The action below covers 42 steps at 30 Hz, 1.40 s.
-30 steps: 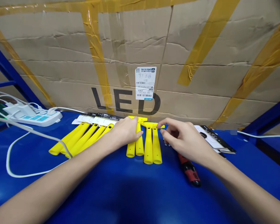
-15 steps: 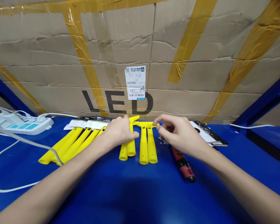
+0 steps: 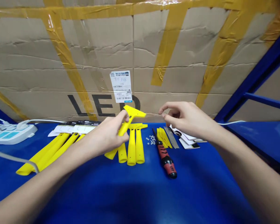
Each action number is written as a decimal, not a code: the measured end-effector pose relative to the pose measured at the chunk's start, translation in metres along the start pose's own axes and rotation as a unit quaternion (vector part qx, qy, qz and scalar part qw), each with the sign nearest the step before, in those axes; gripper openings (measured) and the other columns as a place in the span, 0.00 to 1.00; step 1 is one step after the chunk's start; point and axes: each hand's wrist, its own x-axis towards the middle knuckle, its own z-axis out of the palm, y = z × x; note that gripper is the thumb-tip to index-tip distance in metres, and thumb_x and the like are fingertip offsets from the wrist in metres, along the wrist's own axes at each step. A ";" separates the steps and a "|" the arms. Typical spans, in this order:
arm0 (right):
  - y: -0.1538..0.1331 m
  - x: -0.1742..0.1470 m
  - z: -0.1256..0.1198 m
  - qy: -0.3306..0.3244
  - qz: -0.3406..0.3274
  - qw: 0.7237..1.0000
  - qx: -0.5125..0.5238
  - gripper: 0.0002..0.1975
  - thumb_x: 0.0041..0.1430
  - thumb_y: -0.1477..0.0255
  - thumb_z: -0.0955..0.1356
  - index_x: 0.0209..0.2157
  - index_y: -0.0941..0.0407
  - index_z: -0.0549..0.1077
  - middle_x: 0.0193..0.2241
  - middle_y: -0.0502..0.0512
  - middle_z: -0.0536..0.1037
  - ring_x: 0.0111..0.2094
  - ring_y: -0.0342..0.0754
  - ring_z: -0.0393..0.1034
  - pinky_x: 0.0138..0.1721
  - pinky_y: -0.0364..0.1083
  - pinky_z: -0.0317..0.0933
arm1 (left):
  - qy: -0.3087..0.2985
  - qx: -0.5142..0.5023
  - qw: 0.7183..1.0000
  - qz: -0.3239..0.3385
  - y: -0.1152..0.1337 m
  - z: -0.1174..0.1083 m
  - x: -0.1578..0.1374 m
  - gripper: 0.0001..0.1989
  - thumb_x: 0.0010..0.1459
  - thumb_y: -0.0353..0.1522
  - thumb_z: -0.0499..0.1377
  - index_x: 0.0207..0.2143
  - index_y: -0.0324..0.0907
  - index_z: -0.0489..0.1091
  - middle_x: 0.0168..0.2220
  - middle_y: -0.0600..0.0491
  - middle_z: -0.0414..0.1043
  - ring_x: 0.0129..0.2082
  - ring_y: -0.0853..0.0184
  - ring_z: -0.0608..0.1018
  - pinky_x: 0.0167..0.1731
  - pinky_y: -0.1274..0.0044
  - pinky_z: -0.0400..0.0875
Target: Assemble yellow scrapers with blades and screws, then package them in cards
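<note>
My left hand (image 3: 114, 129) is wrapped round a yellow plastic scraper handle (image 3: 134, 112), raised and tilted with its T-shaped head pointing up. Below it, several more yellow scraper handles (image 3: 131, 149) lie side by side on the blue table. My right hand (image 3: 183, 116) hovers to the right, fingers loosely curled, thumb and index fingertips slightly apart; I see nothing between them. Under and left of it are a red and black screwdriver (image 3: 166, 160), small metal nuts (image 3: 151, 140), yellow strips (image 3: 162, 137) and flat metal blades (image 3: 171, 137).
At left, more yellow scrapers (image 3: 43, 153) lie beneath white and black cards (image 3: 68, 127). A white power strip (image 3: 12, 137) with cables sits at the far left. Printed cards (image 3: 188, 140) lie right. A large taped carton (image 3: 95, 62) stands behind, between blue frame bars (image 3: 254, 74).
My left hand has lifted a scraper handle off the table, head up. My right hand has moved away from the lying handles to the right. The view has shifted right.
</note>
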 end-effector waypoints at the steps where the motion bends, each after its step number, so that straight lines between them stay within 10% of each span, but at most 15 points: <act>1: 0.005 0.000 -0.010 -0.028 0.028 0.999 -0.023 0.10 0.57 0.74 0.65 0.39 0.54 0.78 0.20 0.46 0.77 0.21 0.44 0.69 0.24 0.43 0.56 | 0.001 -0.026 0.999 0.019 0.007 0.000 -0.001 0.17 0.55 0.34 0.57 0.47 0.48 0.59 0.42 0.51 0.75 0.31 0.63 0.77 0.31 0.72 0.68; 12: 0.080 -0.001 -0.047 -0.195 0.142 0.954 -0.178 0.11 0.54 0.76 0.69 0.38 0.54 0.82 0.31 0.53 0.84 0.34 0.49 0.77 0.31 0.43 0.63 | 0.016 0.000 0.989 0.146 0.052 0.030 0.020 0.19 0.69 0.43 0.49 0.58 0.49 0.65 0.51 0.48 0.77 0.49 0.55 0.79 0.47 0.64 0.73; 24: 0.051 0.013 0.026 -0.236 0.213 0.930 -0.182 0.05 0.40 0.80 0.73 0.25 0.61 0.80 0.24 0.60 0.82 0.27 0.53 0.78 0.25 0.45 0.66 | -0.018 0.062 0.986 0.151 0.035 0.031 0.026 0.21 0.67 0.41 0.53 0.57 0.40 0.70 0.50 0.43 0.78 0.49 0.50 0.80 0.49 0.59 0.73; 42: 0.046 0.014 0.036 -0.216 0.227 0.932 -0.183 0.03 0.45 0.77 0.73 0.20 0.58 0.77 0.22 0.61 0.81 0.28 0.54 0.79 0.27 0.46 0.69 | -0.027 0.078 0.986 0.146 0.035 0.023 0.024 0.18 0.67 0.42 0.53 0.50 0.42 0.72 0.41 0.44 0.79 0.41 0.53 0.81 0.40 0.66 0.72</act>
